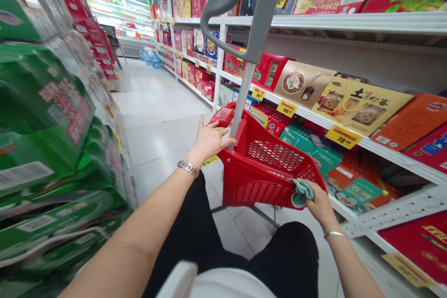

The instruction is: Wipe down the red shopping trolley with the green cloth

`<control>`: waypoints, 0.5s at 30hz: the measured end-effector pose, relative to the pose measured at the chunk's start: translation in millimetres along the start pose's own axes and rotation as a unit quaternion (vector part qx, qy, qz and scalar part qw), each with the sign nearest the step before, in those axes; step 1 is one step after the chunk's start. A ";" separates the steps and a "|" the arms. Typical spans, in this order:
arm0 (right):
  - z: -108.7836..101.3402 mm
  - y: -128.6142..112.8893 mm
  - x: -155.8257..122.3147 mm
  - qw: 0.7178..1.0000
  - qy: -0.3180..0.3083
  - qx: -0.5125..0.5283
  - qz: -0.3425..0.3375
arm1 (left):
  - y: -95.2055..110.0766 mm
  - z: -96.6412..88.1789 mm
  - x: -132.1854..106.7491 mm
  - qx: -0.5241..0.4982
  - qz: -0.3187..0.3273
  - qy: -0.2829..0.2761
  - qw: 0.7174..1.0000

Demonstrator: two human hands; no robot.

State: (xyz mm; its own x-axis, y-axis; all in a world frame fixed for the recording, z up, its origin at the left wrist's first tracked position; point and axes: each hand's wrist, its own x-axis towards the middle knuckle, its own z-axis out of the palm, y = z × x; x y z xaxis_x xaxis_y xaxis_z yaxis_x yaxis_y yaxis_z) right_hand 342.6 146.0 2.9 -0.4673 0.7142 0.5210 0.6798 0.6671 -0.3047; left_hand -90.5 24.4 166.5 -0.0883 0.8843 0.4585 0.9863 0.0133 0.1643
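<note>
A red plastic shopping cart (pixel 272 149) with perforated basket sides stands between my knees. From its left end rises a metal post topped by a grey loop handle (pixel 263 14). My left hand (pixel 210 142) lies with spread fingers by the cart's left end, close to the post's base; whether it touches is hard to make out. In my right hand (pixel 317 200) is a bunched green cloth (pixel 302 192), pressed against the rim at the cart's right end. A watch is on my left wrist and a bangle on my right.
White shelves (pixel 335 23) with boxed goods and yellow price tags run along the right. Stacked green packs (pixel 38 111) line the left side. A tiled aisle floor (pixel 160 135) leads to blue water bottles (pixel 152 58) and lit shelving farther back.
</note>
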 end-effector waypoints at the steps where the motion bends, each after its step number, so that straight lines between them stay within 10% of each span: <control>1: 0.6 -3.7 -1.1 1.000 0.006 -0.008 0.017 | -0.1 0.1 0.6 0.002 0.001 -0.001 1.000; 15: 69.9 -233.0 92.1 0.999 0.001 -0.029 -0.043 | -22.5 7.8 14.2 0.002 -0.010 0.016 1.000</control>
State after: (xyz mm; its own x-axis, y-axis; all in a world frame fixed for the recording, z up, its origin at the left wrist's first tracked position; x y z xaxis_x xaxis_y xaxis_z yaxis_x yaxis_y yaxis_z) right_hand 101.8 71.1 66.2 -0.5249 0.6539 0.5450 0.6687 0.7129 -0.2113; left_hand -112.8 40.2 162.5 -0.1126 0.8682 0.4832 0.9847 0.0326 0.1710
